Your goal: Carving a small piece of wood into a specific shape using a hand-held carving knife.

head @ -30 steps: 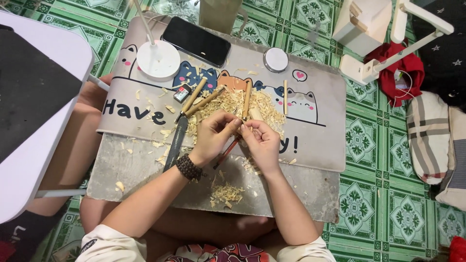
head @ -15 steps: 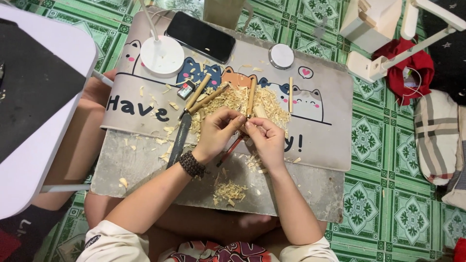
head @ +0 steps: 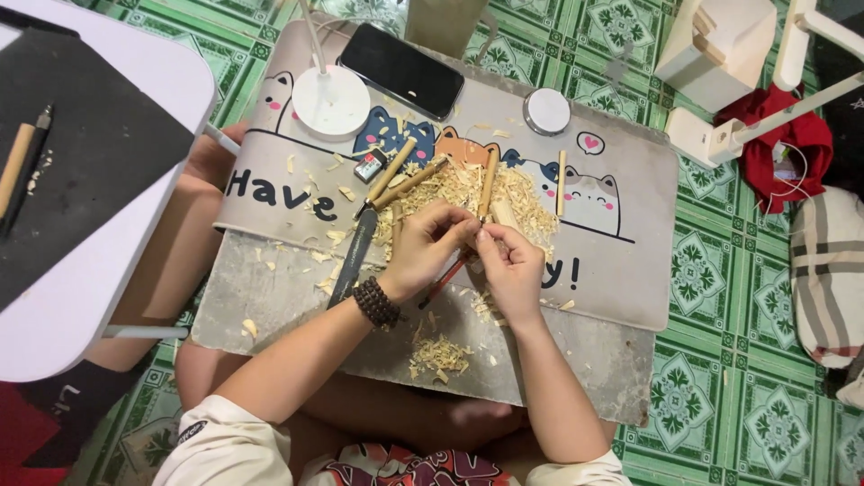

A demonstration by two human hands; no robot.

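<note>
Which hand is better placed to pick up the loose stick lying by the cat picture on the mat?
Probably the right hand. It sits nearer the stick, which lies up and to its right on the mat. The left hand, with the bead bracelet, would have to cross over.

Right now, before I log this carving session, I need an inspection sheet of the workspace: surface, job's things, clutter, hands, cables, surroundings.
Surface: grey board on the lap, a cartoon cat mat over its far half.
Job's things: small pale wood piece between both hands; a red-handled tool pokes out below them.
Clutter: wood shavings, wooden-handled tools, dark knife, phone, white lamp base, small round white tin.
Hands: left hand closed in a grip on the tool, beaded bracelet at the wrist; right hand pinching the wood piece.
Cables: nothing seen.
Surroundings: green patterned floor, white folding table at left, red cloth.
</note>
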